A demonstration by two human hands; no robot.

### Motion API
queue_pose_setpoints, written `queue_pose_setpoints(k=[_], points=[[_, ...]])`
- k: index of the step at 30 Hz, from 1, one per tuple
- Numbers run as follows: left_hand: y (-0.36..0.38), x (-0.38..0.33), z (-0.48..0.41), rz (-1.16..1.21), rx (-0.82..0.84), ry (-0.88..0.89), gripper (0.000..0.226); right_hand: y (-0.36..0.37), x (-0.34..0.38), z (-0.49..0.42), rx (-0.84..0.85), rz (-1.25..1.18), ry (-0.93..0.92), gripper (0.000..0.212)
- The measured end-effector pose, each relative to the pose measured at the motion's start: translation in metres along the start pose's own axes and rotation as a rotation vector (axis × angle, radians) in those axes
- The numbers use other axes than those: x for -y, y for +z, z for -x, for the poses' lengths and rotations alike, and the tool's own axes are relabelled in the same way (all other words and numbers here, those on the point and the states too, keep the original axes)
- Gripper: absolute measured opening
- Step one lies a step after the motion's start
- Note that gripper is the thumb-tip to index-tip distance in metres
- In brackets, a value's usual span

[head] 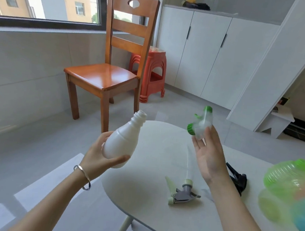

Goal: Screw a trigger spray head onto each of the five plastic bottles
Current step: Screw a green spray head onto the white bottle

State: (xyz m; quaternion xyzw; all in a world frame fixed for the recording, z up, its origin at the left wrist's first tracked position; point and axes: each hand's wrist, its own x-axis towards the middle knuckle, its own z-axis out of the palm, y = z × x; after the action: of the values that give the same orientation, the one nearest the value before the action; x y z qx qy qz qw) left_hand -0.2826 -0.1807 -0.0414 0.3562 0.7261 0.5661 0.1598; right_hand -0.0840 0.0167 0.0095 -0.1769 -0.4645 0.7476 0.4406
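My left hand wraps the white bottle low on its body, neck tilted up over the table edge. It looks light, stiff and slick. My right hand is open-palmed, the blurred green spray head apparently at its fingertips.

Left hand raised ahead of the body, palm turned inward, thumb low in front, fingers wrapped behind in a closed grip; thin silver metal bangle on that wrist. Right hand raised, palm open facing left and upward, fingers extended, tips motion-blurred. Both forearms bare.
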Motion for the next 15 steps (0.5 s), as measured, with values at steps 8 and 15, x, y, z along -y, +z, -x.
queue_pose_setpoints(k=[8,15], points=[[0.031,-0.006,0.001,-0.069,0.031,0.060,0.080,-0.036,0.017,-0.003,-0.218,-0.269,0.126,0.035],[0.043,-0.011,-0.003,-0.117,0.041,0.087,0.086,-0.054,0.035,-0.001,-0.292,-0.327,-0.007,0.037]])
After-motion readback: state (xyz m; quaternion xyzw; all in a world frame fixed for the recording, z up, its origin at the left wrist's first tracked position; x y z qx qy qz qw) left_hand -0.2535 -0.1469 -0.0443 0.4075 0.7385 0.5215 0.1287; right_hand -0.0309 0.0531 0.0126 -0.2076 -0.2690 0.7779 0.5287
